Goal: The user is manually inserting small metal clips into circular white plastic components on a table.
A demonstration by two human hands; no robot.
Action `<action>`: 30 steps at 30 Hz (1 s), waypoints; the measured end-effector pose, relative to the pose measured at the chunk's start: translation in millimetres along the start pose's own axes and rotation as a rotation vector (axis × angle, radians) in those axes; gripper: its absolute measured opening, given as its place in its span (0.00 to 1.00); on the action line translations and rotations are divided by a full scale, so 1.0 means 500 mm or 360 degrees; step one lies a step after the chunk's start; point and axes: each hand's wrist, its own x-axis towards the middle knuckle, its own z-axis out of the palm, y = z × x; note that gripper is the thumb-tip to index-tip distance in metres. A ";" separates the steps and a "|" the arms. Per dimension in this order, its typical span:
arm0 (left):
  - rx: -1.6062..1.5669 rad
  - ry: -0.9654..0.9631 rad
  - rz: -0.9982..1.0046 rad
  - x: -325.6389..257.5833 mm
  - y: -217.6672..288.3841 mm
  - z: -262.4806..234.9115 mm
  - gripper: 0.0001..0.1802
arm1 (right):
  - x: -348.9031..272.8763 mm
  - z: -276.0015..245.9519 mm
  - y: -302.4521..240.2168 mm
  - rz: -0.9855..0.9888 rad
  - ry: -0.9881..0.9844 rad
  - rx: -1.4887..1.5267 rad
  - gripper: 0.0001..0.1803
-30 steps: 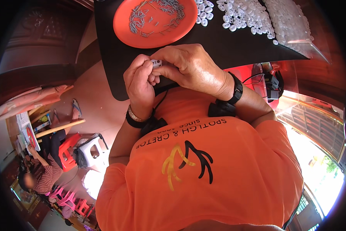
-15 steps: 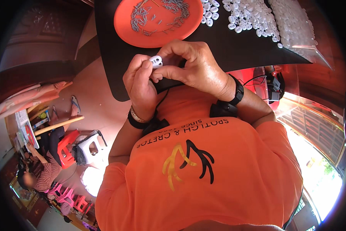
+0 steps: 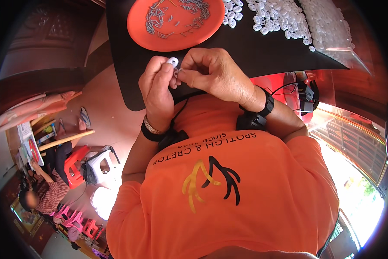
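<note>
Two hands are seen close together above the near edge of a black surface (image 3: 129, 64). A small white ring-shaped piece (image 3: 172, 61) is pinched between the fingers of the left hand (image 3: 157, 88), at the very tips, with the fingers closed on it. The right hand (image 3: 213, 73) is curled just beside it, its fingers (image 3: 186, 75) drawn together on something thin and small at the white piece; whether this is one of the metal pins cannot be told, as it is mostly hidden. The fingertips of both hands are touching or nearly touching at the piece. Beyond the fingers, on the black surface, an orange round plate (image 3: 135, 21) is set, with short grey metal pins (image 3: 159, 17) scattered on it. Farther to the right of the fingers, a spread of loose white ring pieces (image 3: 271, 15) is laid on the surface, and beside these a clear plastic bag (image 3: 332, 26) filled with more white pieces is seen. A dark band with a silvery bracelet (image 3: 153, 129) is worn on the left wrist, and a black wristband (image 3: 267, 103) on the right. An orange shirt (image 3: 245, 194) with a printed antler-like mark fills the space below the hands. Well to the left of the fingers and far below, another person (image 3: 43, 190) is seated by a red stool (image 3: 75, 166).
</note>
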 end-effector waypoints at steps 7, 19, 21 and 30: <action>-0.0124 0.0088 -0.0068 0.005 0.005 0.001 0.12 | -0.006 -0.004 -0.004 0.0065 -0.0047 0.0112 0.06; -0.0109 0.0035 -0.0143 0.006 0.005 -0.007 0.11 | -0.001 -0.008 -0.002 0.0083 -0.0076 0.0158 0.06; -0.0078 0.0038 -0.0150 0.006 0.005 -0.007 0.11 | -0.001 -0.009 -0.005 0.0102 -0.0075 0.0175 0.06; -0.0112 0.0059 -0.0150 0.005 0.010 -0.002 0.10 | -0.002 -0.010 -0.003 0.0116 -0.0063 0.0161 0.06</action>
